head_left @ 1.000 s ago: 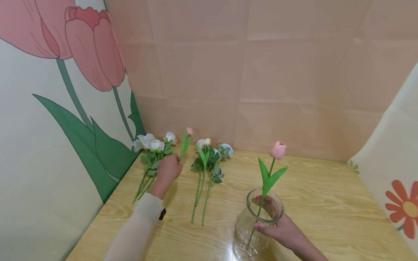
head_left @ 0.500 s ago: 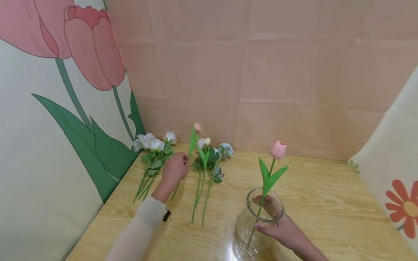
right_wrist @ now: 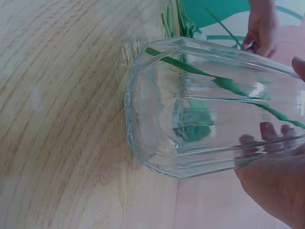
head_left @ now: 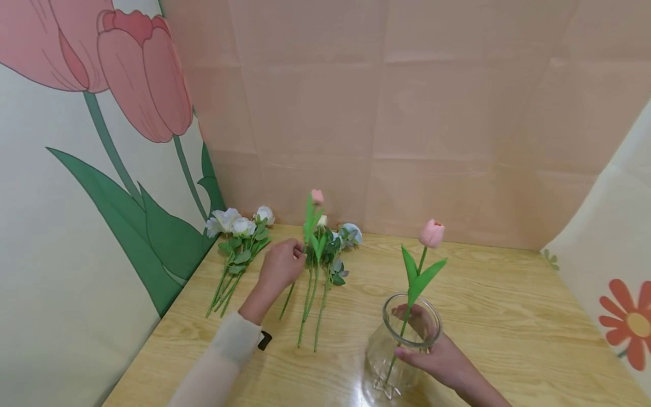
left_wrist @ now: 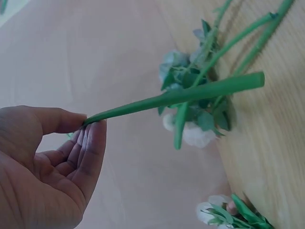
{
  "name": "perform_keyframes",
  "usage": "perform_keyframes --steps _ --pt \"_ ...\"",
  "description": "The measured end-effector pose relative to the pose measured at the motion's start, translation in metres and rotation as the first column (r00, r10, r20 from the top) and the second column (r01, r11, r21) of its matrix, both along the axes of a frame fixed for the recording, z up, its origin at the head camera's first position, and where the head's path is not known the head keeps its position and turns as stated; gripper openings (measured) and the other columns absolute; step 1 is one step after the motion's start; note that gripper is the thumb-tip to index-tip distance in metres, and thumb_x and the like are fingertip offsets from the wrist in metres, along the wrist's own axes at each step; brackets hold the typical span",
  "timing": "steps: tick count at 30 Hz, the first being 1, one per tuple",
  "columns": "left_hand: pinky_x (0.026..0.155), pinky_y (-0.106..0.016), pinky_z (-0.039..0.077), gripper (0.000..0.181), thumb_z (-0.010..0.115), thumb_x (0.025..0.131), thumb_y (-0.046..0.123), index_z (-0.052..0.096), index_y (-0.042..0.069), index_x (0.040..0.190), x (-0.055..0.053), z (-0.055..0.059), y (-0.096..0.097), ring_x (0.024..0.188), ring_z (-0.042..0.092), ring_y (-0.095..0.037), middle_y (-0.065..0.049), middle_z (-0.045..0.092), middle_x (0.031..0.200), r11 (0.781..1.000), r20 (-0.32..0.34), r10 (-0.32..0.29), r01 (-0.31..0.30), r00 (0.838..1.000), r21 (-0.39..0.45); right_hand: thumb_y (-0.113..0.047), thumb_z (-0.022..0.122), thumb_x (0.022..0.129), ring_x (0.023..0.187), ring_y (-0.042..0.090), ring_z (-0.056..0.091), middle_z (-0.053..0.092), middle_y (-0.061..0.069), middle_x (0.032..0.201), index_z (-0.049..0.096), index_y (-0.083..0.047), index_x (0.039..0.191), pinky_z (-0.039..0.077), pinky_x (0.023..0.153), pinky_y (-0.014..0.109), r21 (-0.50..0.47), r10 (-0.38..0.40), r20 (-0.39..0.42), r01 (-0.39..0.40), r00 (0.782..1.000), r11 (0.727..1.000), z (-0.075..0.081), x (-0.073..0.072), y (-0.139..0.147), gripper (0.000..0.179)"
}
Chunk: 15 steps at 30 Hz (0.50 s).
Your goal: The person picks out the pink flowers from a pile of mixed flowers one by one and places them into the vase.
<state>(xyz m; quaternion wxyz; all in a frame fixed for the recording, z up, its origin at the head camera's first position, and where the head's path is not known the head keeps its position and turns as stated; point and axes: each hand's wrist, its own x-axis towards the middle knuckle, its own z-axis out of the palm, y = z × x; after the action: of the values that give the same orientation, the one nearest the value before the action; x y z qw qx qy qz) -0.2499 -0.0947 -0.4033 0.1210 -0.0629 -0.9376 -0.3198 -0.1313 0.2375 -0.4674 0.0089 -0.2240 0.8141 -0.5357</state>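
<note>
My left hand (head_left: 281,263) pinches the stem of a pink tulip (head_left: 317,196) between thumb and fingers. In the left wrist view, the green stem (left_wrist: 176,98) juts past the fingertips, its cut end over the tabletop. My right hand (head_left: 445,362) grips a clear glass vase (head_left: 377,353) near its neck, thumb at the front and fingers around the far side. Another pink tulip (head_left: 432,233) leans inside the vase, its bloom and two leaves above the rim. The right wrist view shows the faceted glass (right_wrist: 157,109) with the vase's base on the wood.
Several white flowers (head_left: 243,227) lie in a bunch at the table's back left. Beside them, behind the held tulip, lie more stems with a pale blue bloom (head_left: 351,233). A pink backdrop (head_left: 432,130) rises at the rear edge; printed sheets flank both sides.
My left hand has moved right, away from the white flowers, drawing the tulip out; its bloom now overlaps the middle flowers. The right hand and vase have stayed put.
</note>
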Motion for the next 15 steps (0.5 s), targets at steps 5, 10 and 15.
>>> perform_keyframes --steps 5,10,15 --pt "0.076 -0.039 0.055 0.016 0.063 0.096 0.016 0.071 0.006 0.107 0.006 0.008 0.007 0.085 0.066 -0.02 -0.004 0.071 0.096 0.999 0.025 -0.024 0.023 0.999 0.041 -0.004 0.078 0.086 0.137 0.005 0.042 0.051 0.021 0.141 0.04 -0.006 0.142 0.031 0.096 0.082 -0.012 0.001 -0.023 -0.002 1.0 1.0 -0.002 -0.001 0.001 0.068" --pt "0.075 -0.038 0.054 0.013 0.066 0.096 0.017 0.071 0.008 0.103 0.01 0.011 0.012 0.082 0.065 -0.019 -0.002 0.07 0.092 0.998 0.031 -0.038 0.037 0.999 0.045 -0.002 0.077 0.086 0.13 -0.014 0.036 0.051 0.022 0.14 0.039 -0.005 0.142 0.031 0.095 0.082 -0.021 0.014 -0.044 -0.015 0.999 1.0 -0.004 -0.002 0.001 0.068" --pt "0.07 -0.035 0.053 0.012 0.067 0.095 0.017 0.07 0.008 0.103 0.013 0.011 0.016 0.079 0.064 -0.017 -0.001 0.07 0.091 0.995 0.039 -0.065 0.062 0.997 0.077 -0.003 0.077 0.086 0.129 -0.014 0.036 0.051 0.021 0.141 0.039 -0.006 0.142 0.031 0.095 0.082 -0.015 0.006 -0.035 -0.007 0.999 1.0 -0.004 -0.002 0.001 0.068"
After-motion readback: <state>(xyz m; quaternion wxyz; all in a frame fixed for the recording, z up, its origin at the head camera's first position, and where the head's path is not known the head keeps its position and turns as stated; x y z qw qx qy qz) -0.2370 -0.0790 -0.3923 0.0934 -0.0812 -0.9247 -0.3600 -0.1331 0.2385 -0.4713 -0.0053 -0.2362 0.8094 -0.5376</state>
